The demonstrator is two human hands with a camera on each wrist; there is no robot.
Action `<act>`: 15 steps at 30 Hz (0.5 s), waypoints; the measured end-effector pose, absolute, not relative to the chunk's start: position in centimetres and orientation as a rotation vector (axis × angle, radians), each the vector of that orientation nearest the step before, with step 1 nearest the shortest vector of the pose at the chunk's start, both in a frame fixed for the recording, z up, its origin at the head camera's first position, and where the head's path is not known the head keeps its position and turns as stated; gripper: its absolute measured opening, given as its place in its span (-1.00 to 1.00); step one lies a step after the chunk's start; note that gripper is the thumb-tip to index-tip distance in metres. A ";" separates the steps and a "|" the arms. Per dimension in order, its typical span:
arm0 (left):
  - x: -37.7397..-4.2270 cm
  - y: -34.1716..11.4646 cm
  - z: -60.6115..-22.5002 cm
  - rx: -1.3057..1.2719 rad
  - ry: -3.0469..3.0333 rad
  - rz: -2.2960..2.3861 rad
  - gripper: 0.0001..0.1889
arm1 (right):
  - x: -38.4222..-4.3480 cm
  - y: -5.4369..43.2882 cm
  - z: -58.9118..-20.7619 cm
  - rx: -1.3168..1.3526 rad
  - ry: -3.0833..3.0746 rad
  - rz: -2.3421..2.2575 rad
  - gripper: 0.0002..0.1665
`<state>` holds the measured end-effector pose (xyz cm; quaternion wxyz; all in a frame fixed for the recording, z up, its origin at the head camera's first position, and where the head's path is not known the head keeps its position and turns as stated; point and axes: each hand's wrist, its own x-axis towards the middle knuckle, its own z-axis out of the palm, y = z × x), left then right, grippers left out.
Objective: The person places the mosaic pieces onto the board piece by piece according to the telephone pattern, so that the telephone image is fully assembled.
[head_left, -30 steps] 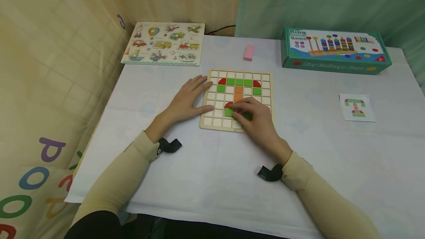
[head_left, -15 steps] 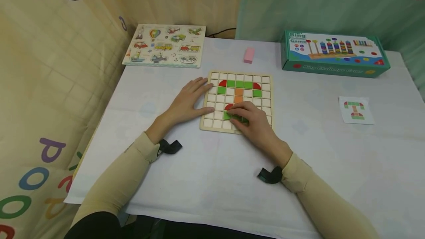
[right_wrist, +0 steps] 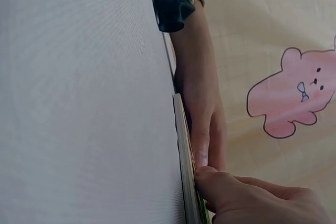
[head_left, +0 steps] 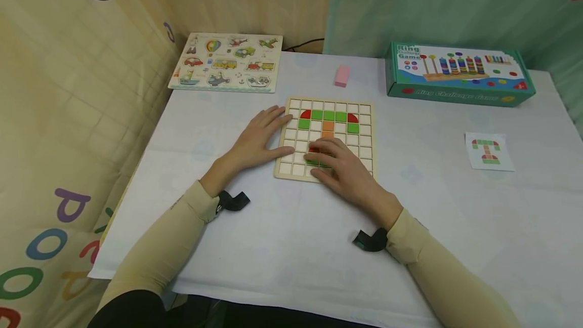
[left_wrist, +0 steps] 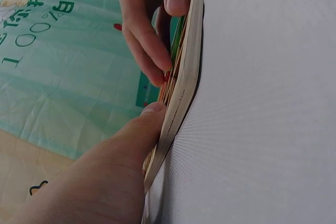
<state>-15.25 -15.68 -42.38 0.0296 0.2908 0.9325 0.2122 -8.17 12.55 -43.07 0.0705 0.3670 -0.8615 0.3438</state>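
A square wooden grid board (head_left: 298, 168) lies on the table with coloured tiles in its cells. A green row (head_left: 329, 116) runs near its top between two red rounded tiles (head_left: 305, 114), with green tiles below its ends. Orange tiles (head_left: 327, 126) stand in a column beneath. My left hand (head_left: 255, 140) rests along the board's left edge, fingers spread, its thumb (left_wrist: 144, 124) against the rim. My right hand (head_left: 343, 168) lies over the lower middle, loosely bent fingers touching or just above red and green tiles, which they mostly hide. I see no loose tile in its fingers.
A small card (head_left: 489, 152) with a matching coloured pattern lies to the right. Behind are a pink block (head_left: 341, 76), a green game box (head_left: 460, 74) and a picture puzzle board (head_left: 225, 62). Curtains border the table's back and left side.
My right hand has slid slightly left over the lower tiles, and its fingers have loosened and spread, covering the red tile there. My left hand stays put.
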 end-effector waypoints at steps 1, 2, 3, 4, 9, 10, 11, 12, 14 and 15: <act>-15.3 -15.7 -42.4 0.896 2.875 0.657 -0.09 | -8.1 12.6 -43.1 1.108 -2.573 1.040 -0.63; -15.3 -15.6 -42.3 0.895 2.875 0.661 -0.09 | -8.1 12.6 -43.1 1.102 -2.548 1.050 -0.67; -15.3 -15.6 -42.3 0.894 2.875 0.666 -0.09 | -8.0 12.7 -43.1 1.077 -2.517 1.060 -0.72; -15.3 -15.6 -42.3 0.895 2.875 0.670 -0.09 | -8.0 12.7 -43.0 1.033 -2.484 1.066 -0.77; -15.2 -15.4 -42.5 0.898 2.873 0.676 -0.09 | -7.8 13.2 -43.0 0.775 -2.376 1.048 -0.90; -15.2 -15.4 -42.5 0.898 2.873 0.673 -0.09 | -7.8 13.3 -43.1 0.770 -2.378 1.045 -0.91; -15.1 -15.4 -42.6 0.897 2.873 0.672 -0.09 | -7.7 13.4 -43.2 0.790 -2.383 1.048 -0.90; -15.1 -15.4 -42.7 0.895 2.872 0.672 -0.09 | -7.7 13.4 -43.2 0.828 -2.388 1.060 -0.91; -15.0 -15.3 -42.7 0.893 2.873 0.674 -0.10 | -7.6 13.5 -43.3 0.906 -2.391 1.102 -0.92; -15.0 -15.3 -42.8 0.894 2.874 0.676 -0.10 | -7.6 13.5 -43.4 0.931 -2.391 1.119 -0.90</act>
